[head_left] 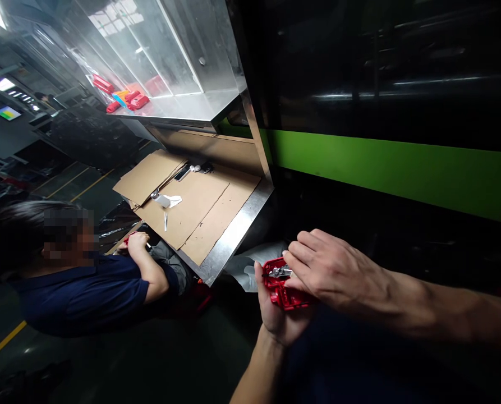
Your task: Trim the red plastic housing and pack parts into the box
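Two hands on one red plastic part (pixel 284 289), low centre of view. Right hand (pixel 334 272): fingers bent, tips pressed together on top of the part at a small metal piece (pixel 280 272); whether they pinch it cannot be told. Left hand (pixel 277 314): under the part, palm up, thumb along its left edge, fingers curled round from beneath, part cradled.

Surroundings, outward:
- White plastic bag (pixel 244 264), just left of hands, below bench edge.
- Steel bench (pixel 233 235), top covered w/ cardboard sheets (pixel 200 207); white item (pixel 166 199) lying on cardboard.
- Clear-panel cabinet (pixel 166 50) above bench; red parts (pixel 134 101) on its shelf.
- Machine w/ green stripe (pixel 393 168), right side.
- Co-worker, dark blue shirt (pixel 82 292), lower left; their hand (pixel 137 242) holds sth red, details too small.
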The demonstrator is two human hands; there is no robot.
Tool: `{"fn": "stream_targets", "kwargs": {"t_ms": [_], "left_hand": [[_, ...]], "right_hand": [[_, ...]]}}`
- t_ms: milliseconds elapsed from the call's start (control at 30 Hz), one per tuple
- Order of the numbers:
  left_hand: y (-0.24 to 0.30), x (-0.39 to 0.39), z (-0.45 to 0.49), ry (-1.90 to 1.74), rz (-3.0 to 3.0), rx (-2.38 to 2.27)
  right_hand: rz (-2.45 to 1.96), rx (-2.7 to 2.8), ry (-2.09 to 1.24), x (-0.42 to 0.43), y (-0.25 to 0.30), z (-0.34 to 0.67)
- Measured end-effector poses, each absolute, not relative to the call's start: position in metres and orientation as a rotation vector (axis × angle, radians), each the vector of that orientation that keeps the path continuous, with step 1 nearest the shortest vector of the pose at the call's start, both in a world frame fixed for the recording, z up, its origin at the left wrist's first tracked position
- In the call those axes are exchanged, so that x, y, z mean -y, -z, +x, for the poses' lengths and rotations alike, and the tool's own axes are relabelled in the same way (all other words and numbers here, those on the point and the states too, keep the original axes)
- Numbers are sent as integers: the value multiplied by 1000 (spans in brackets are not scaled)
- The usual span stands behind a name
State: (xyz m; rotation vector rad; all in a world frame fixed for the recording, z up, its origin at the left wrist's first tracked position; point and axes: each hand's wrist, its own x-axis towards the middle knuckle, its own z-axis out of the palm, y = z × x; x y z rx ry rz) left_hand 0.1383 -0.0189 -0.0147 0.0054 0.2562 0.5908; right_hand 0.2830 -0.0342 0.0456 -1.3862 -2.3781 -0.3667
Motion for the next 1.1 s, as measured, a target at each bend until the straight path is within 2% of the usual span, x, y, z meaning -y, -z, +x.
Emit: {"fn": "stream_targets", "kwargs": {"t_ms": [200, 333, 433, 567, 667, 767, 833, 967, 1100], "left_hand": [[29, 23, 145, -597, 29, -354], [40, 29, 148, -782, 279, -433], [50, 32, 151, -826, 457, -486], [62, 36, 155, -818, 552, -466], [64, 37, 154, -806, 597, -441], [63, 36, 154, -791, 647, -451], [61, 38, 155, -800, 648, -469], [56, 40, 156, -887, 481, -496], [50, 27, 140, -969, 157, -455]], "right_hand": [[-1489, 2358, 196, 42, -31, 298], [-1622, 1868, -434, 57, -25, 296], [-1558, 1552, -879, 64, -18, 282], [-1527, 1341, -1100, 64, -10, 270], [-1548, 1258, -1141, 64, -8, 274], [-1507, 1292, -1083, 67, -4, 270], [-1522, 1301, -918, 70, 1, 262], [-1682, 1205, -296, 76, 14, 266], [-1977, 636, 316, 74, 25, 326]]}}
